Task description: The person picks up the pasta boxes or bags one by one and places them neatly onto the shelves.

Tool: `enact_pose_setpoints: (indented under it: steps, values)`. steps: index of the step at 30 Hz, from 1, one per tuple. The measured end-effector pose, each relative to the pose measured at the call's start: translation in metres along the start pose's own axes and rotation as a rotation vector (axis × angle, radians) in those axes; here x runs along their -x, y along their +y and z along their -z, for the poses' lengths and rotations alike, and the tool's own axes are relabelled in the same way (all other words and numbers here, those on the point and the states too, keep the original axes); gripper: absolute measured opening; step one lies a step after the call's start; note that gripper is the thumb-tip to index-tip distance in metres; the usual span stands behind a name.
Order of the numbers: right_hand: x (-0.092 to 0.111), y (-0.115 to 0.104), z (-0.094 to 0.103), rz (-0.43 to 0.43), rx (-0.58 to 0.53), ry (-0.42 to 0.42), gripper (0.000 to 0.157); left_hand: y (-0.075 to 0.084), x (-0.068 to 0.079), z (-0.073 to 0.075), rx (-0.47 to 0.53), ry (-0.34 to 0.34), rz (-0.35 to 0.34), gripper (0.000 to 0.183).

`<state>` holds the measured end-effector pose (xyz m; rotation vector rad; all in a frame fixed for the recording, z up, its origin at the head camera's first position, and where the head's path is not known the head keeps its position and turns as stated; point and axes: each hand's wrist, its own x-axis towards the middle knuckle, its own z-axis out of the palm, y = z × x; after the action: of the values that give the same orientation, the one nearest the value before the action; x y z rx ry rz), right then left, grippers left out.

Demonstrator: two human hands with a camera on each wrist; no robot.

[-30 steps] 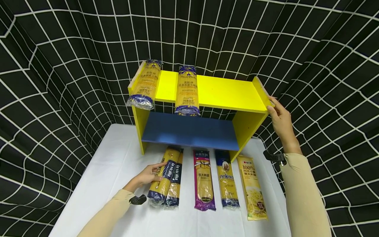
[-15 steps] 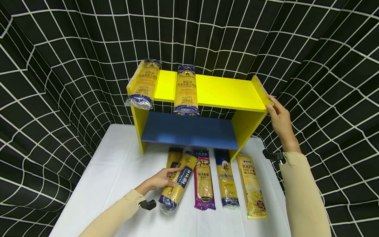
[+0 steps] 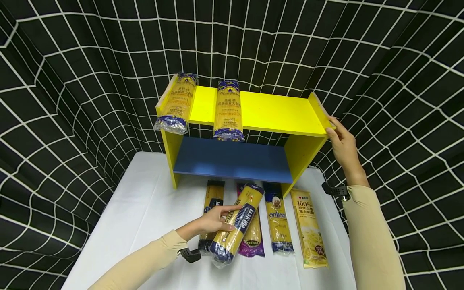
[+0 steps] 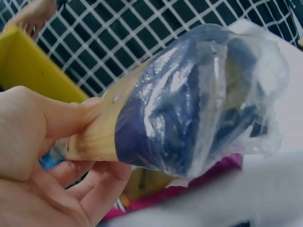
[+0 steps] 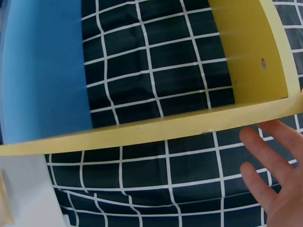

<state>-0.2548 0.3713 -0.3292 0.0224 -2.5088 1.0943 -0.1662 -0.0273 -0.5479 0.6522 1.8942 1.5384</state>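
My left hand (image 3: 216,219) grips a pack of La Sicilia spaghetti (image 3: 241,217) around its middle, thumb on one side and fingers on the other. The pack tilts to the right and overlaps a purple-edged pasta pack (image 3: 253,237) in the head view. Close up in the left wrist view, its blue, crinkled clear plastic end (image 4: 165,109) points away from the hand. A second La Sicilia pack (image 3: 214,197) lies behind the left hand, partly hidden. My right hand (image 3: 343,147) rests with fairly straight fingers against the right end of the yellow and blue shelf (image 3: 279,114).
On the shelf's yellow top lie two spaghetti packs, one at the left end (image 3: 177,102) and one near the middle (image 3: 228,108). An Ankara pack (image 3: 278,221) and a cream noodle pack (image 3: 309,229) lie on the white table (image 3: 145,193). Black gridded cloth (image 3: 253,44) hangs behind.
My left hand has lifted the upper La Sicilia pack off the other one and moved it right, turning it to a slant over the purple-edged pack. The right hand has stayed on the shelf.
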Motion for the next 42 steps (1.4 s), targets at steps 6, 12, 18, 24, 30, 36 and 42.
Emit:
enact_pose_setpoints:
  steps: [6,12,18,24,30,36,42]
  values:
    - [0.000,0.002,0.001,-0.008,0.006,-0.003,0.046,0.043,0.002,-0.006,-0.001,-0.013,-0.033,0.074]
    - [-0.008,0.022,-0.003,0.007,0.025,0.013,0.045,0.090,0.006,-0.007,0.076,-0.055,-0.087,0.075]
    - [-0.008,0.021,-0.003,0.014,0.025,0.020,0.045,0.138,0.014,-0.005,0.095,-0.032,-0.110,0.076]
    - [-0.008,0.021,-0.002,0.024,0.019,0.024,0.046,0.184,0.023,-0.003,0.114,-0.007,-0.120,0.075]
    - [-0.006,0.021,-0.003,0.022,0.017,0.019,0.045,0.223,0.028,-0.002,0.094,0.009,-0.169,0.076]
    - [-0.006,0.022,-0.004,0.016,0.015,0.019,0.045,0.256,0.020,0.004,0.087,0.045,-0.204,0.077]
    - [-0.009,0.023,-0.004,0.016,-0.001,0.021,0.045,0.280,0.003,0.014,0.039,0.124,-0.200,0.075]
